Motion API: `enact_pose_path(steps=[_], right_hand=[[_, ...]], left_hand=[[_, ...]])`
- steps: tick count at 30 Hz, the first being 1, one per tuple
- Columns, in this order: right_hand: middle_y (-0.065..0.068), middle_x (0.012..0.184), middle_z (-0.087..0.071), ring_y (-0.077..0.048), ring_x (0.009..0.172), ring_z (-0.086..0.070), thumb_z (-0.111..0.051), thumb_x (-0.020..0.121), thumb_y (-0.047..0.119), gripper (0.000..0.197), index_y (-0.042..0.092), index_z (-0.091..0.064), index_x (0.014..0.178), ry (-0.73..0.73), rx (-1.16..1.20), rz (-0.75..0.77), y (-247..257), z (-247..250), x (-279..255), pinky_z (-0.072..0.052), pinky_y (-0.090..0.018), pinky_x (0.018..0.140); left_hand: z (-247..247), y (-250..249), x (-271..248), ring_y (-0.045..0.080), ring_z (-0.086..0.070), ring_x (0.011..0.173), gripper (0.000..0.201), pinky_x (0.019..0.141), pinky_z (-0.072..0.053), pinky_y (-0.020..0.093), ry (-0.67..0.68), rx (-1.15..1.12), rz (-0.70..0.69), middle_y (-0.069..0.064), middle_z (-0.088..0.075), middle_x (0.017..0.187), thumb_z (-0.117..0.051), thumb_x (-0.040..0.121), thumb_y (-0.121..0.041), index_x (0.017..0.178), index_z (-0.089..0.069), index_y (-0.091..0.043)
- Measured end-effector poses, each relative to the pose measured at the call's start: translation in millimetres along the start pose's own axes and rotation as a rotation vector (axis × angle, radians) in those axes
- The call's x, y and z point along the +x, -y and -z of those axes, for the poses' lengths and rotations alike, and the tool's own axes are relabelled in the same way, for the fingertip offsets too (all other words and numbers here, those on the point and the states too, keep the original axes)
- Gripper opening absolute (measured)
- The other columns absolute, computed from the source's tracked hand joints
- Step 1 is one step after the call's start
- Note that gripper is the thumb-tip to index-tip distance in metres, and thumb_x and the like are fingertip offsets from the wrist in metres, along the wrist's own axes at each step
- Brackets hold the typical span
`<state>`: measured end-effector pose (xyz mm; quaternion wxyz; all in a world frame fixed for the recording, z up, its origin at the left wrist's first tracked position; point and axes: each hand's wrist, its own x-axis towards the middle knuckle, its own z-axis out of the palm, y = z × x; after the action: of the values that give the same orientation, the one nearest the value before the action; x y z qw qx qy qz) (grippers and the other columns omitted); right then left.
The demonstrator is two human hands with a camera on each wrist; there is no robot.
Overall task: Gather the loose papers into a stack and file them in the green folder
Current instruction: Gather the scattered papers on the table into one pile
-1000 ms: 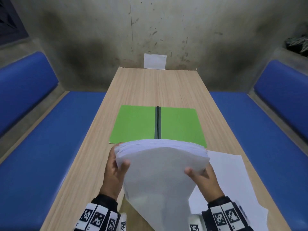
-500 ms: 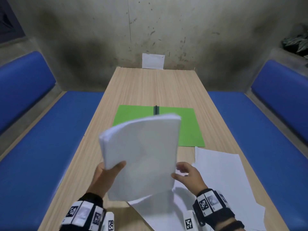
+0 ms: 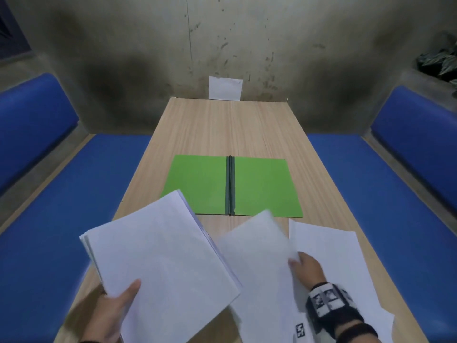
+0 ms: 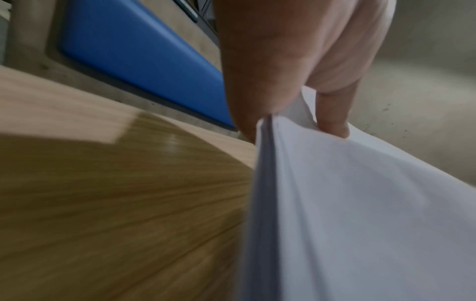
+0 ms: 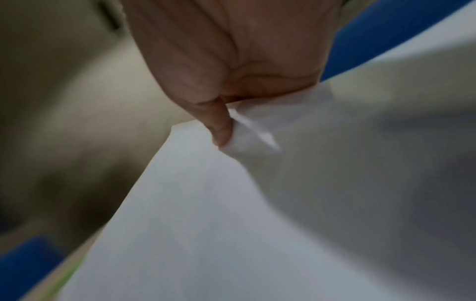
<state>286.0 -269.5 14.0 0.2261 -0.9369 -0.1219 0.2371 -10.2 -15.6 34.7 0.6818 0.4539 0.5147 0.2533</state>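
Over the wooden table [image 3: 222, 129], left hand [image 3: 108, 315] grips the paper stack [image 3: 160, 263]; right hand [image 3: 308, 268] pinches one sheet [image 3: 257, 246].

Dim light; blurred wrist views

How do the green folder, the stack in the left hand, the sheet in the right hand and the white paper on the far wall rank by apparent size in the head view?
1. Stack, nearest the camera
2. Green folder, close behind, so unsure
3. Sheet, partly hidden
4. Wall paper, farthest
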Motion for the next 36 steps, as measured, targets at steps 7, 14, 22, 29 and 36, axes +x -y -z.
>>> enact_pose_path(steps=[7, 14, 22, 29, 36], right_hand=[[-0.018, 0.139, -0.045, -0.033, 0.126, -0.045, -0.042, 0.094, 0.017, 0.038, 0.004, -0.049, 0.129, -0.134, -0.083, -0.463, -78, 64, 10, -0.039, -0.038, 0.104], [-0.026, 0.129, -0.050, -0.041, 0.120, -0.045, -0.073, 0.073, 0.021, 0.073, 0.008, -0.039, 0.136, -0.252, 0.088, -0.586, -93, 55, 2, -0.043, -0.045, 0.096], [-0.029, 0.119, -0.062, -0.035, 0.100, -0.059, -0.057, 0.089, 0.002, 0.032, -0.010, -0.059, 0.119, -0.248, 0.278, -0.198, -80, 96, 2, -0.043, -0.039, 0.084], [-0.028, 0.114, -0.062, -0.026, 0.093, -0.054, -0.050, 0.090, -0.007, 0.016, 0.003, -0.058, 0.099, -0.060, 0.262, -0.038, -77, 115, 1, -0.038, -0.034, 0.081], [-0.005, 0.116, -0.053, -0.024, 0.112, -0.054, -0.070, 0.075, 0.018, 0.020, 0.019, -0.054, 0.088, 0.105, -0.203, -0.090, -96, 46, 11, -0.043, -0.029, 0.087]], left_hand=[[-6, 19, 0, 0.028, -0.056, 0.092, 0.020, 0.092, -0.042, 0.039, -0.061, 0.007, 0.101, 0.020, -0.058, 0.109, -0.065, 0.080, 0.003, 0.099, -0.060, 0.008], [-21, 36, -1, 0.031, -0.056, 0.106, 0.040, 0.098, -0.039, 0.040, -0.039, 0.029, 0.165, 0.024, -0.059, 0.118, -0.068, 0.078, 0.002, 0.112, -0.056, 0.016], [-25, 42, 2, 0.032, -0.057, 0.096, 0.029, 0.097, -0.042, 0.044, -0.028, 0.039, 0.161, 0.023, -0.063, 0.101, -0.068, 0.077, 0.003, 0.103, -0.059, 0.011], [-25, 38, 2, 0.030, -0.060, 0.084, 0.006, 0.093, -0.044, 0.045, 0.038, 0.007, 0.130, 0.018, -0.065, 0.091, -0.063, 0.081, 0.004, 0.086, -0.061, 0.003], [-35, 34, 3, 0.037, -0.064, 0.096, 0.017, 0.096, -0.045, 0.051, 0.123, 0.034, 0.098, 0.024, -0.066, 0.107, -0.064, 0.081, 0.001, 0.098, -0.064, 0.000]])
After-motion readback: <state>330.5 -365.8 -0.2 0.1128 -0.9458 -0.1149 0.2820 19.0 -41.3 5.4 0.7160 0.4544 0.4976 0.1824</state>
